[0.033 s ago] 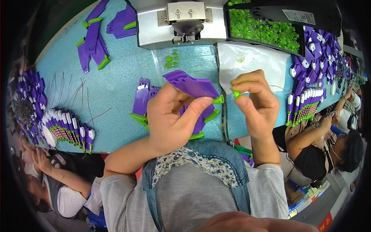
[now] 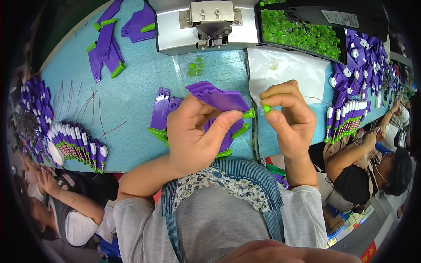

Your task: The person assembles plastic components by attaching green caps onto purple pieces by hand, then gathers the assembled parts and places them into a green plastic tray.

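Note:
My left hand (image 2: pixel 193 136) is closed around a purple plastic piece (image 2: pixel 221 97) with a green tube-like end (image 2: pixel 249 114) that points right. Just to the right, my right hand (image 2: pixel 290 118) pinches a small round green part (image 2: pixel 266 108) between thumb and fingertip. A short gap separates this part from the green end. Below my left hand, more purple pieces with green ends (image 2: pixel 228 139) lie partly hidden. Another purple piece (image 2: pixel 160 114) rests on the table left of that hand.
A machine with a metal head (image 2: pixel 212 28) stands at the back. Beside it, a black bin (image 2: pixel 302 37) holds many small green parts. Several green parts (image 2: pixel 196 66) lie before the machine. Purple assemblies (image 2: pixel 79 147) line the left, others (image 2: pixel 348 118) the right. Co-workers (image 2: pixel 364 166) sit on both sides.
My right hand has shifted very slightly left, bringing the small green part a little closer to the purple piece. My left hand stays almost still.

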`<state>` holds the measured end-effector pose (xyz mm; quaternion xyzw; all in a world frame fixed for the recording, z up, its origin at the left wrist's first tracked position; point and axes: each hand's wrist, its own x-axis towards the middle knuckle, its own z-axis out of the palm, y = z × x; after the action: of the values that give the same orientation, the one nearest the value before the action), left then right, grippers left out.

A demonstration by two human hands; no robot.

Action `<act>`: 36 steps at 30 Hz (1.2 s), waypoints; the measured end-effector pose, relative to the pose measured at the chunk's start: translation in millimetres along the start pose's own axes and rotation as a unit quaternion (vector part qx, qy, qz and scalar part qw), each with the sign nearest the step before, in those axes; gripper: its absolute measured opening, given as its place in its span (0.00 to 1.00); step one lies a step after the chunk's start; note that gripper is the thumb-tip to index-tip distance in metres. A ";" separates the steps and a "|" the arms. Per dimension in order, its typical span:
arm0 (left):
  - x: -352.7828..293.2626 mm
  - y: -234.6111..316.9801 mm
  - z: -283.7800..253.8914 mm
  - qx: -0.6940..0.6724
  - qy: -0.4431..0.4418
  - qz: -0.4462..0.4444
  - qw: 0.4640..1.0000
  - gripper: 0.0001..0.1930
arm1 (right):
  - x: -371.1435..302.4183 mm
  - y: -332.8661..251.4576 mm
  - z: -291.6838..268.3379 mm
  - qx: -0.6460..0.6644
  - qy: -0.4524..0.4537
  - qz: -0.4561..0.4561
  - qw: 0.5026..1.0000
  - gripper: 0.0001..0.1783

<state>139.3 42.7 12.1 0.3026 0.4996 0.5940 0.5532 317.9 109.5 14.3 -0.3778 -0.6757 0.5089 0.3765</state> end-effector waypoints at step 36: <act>152.8 43.3 -119.1 0.670 0.122 0.087 0.727 0.12 | 55.8 33.8 79.4 -0.221 -0.085 -0.167 0.957 0.09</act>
<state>-15.9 163.3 -15.1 0.5616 0.8025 0.1819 0.0863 227.2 134.0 -27.3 -0.2888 -0.8542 0.3074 0.3041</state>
